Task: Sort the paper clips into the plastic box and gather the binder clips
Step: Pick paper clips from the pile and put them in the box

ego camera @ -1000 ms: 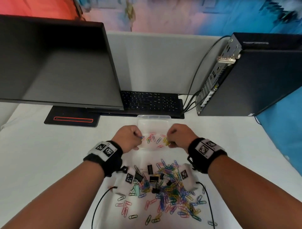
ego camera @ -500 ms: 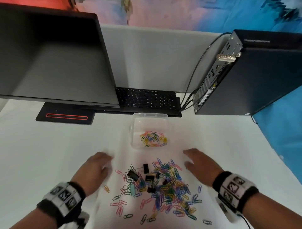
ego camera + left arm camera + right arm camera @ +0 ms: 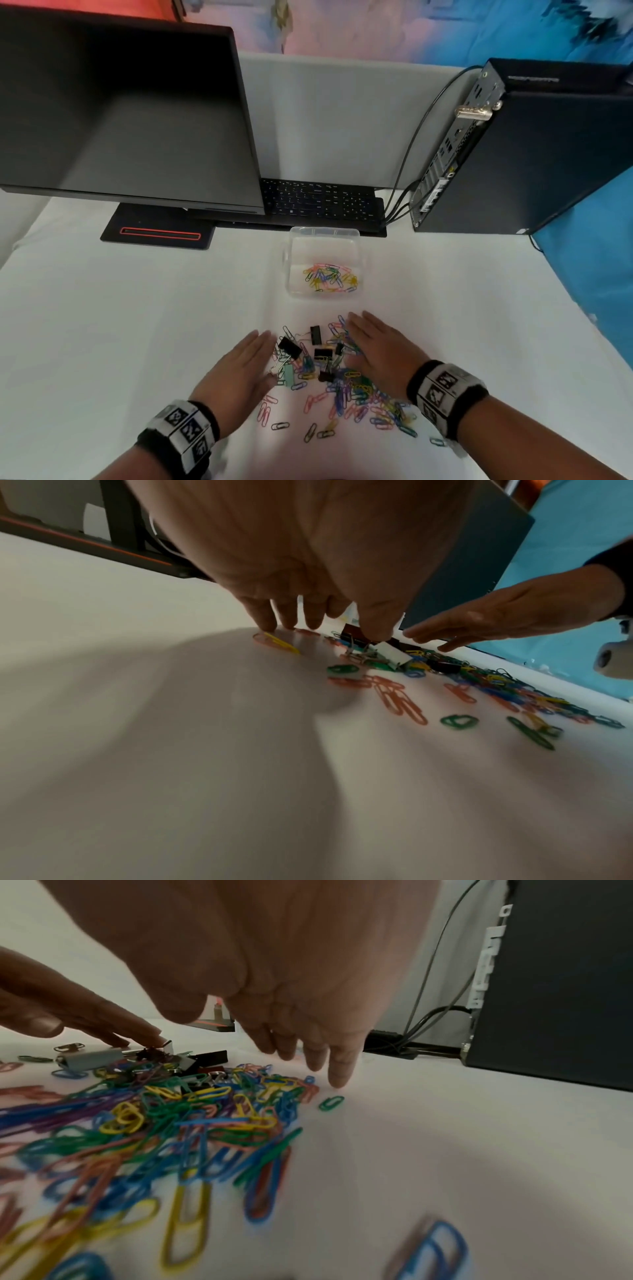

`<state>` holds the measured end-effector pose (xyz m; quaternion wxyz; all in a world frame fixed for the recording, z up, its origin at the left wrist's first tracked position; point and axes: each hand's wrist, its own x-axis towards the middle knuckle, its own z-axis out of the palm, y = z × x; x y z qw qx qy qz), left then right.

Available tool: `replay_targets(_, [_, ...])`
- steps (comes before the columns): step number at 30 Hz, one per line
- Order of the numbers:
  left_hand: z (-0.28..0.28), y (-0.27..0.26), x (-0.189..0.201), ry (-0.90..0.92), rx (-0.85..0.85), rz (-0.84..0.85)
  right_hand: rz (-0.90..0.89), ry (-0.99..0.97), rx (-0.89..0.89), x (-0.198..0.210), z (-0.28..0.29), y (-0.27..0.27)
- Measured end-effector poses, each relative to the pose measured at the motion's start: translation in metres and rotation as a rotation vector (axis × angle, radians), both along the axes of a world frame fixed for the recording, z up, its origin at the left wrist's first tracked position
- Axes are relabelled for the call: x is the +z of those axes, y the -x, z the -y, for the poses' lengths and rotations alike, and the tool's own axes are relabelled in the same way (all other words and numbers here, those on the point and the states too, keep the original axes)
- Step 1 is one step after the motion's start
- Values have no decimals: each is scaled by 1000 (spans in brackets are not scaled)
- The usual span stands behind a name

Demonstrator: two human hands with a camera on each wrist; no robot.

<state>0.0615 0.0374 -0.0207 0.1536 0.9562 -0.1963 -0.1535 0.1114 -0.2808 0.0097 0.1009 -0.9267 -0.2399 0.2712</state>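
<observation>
On white table (image 3: 102, 325), either side of paper clip pile (image 3: 356, 394): left hand (image 3: 239, 373) and right hand (image 3: 376, 349), both flat, fingers straight and together, gripping nothing, fingertips on surface at pile edges. Black binder clips (image 3: 289, 346) mixed into pile between hands. Plastic box (image 3: 323, 236) just beyond, some clips inside.

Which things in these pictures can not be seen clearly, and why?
- Paper clips under the right hand, head view: hidden by the palm.
- Nearest clips, right wrist view: blurred.
- Plastic box, wrist views: hidden behind the fingers.
- Left hand fingertip contact, left wrist view: blurred.
</observation>
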Motion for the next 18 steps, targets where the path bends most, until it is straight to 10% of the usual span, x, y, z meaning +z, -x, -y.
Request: replay_targets(18, [8,66,4,-93,58,27,19,-90,-307,-2,18,95])
